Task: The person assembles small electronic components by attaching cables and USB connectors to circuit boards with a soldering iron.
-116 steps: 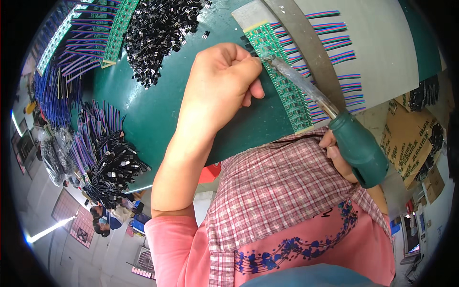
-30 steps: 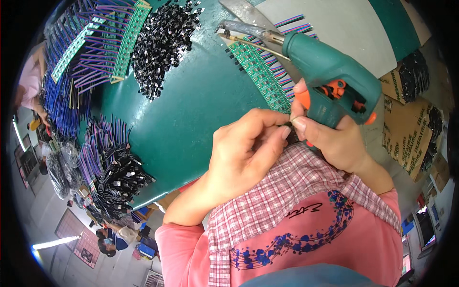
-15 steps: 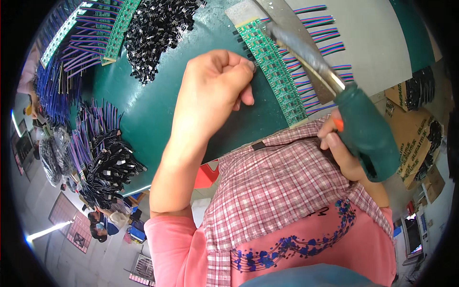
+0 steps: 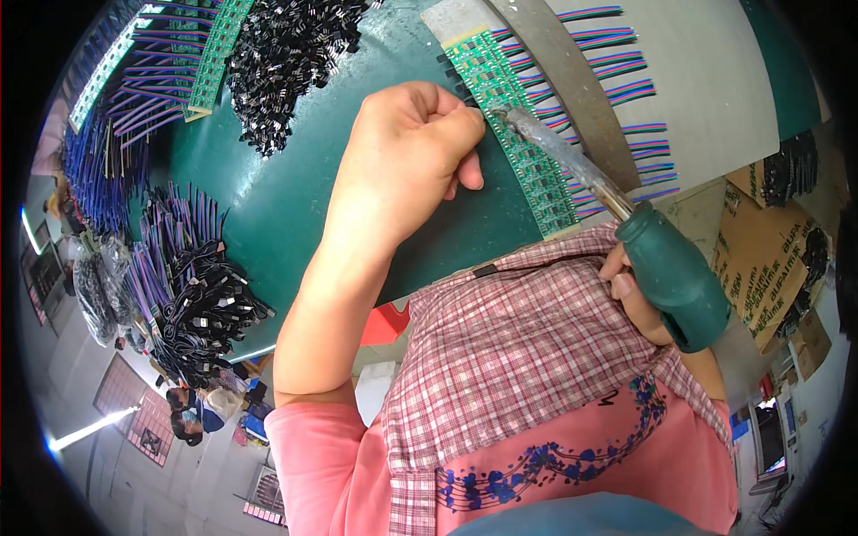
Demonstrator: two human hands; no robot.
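A long green circuit board panel (image 4: 527, 170) lies slantwise on the bench, with red, blue and black wires (image 4: 617, 64) fanning out from its right side. Small black connectors (image 4: 454, 76) stick out along its upper left edge. My left hand (image 4: 416, 147) is closed in a pinch at that edge; what its fingertips hold is hidden. My right hand (image 4: 633, 299) grips a soldering iron (image 4: 675, 272) by its thick green handle. The iron's tip is over the board, close to my left fingertips; whether it touches cannot be made out.
A curved grey metal bar (image 4: 585, 94) lies across the wires. Black connectors are heaped (image 4: 281, 67) at the back of the green bench (image 4: 259, 205). Wired boards (image 4: 210, 67) and bundled cables (image 4: 201, 304) lie at left. A cardboard box (image 4: 764, 259) stands at right.
The soldering iron has come down and left, its tip moving from above the metal bar to the board's left part. My left hand has shifted slightly right, still pinched.
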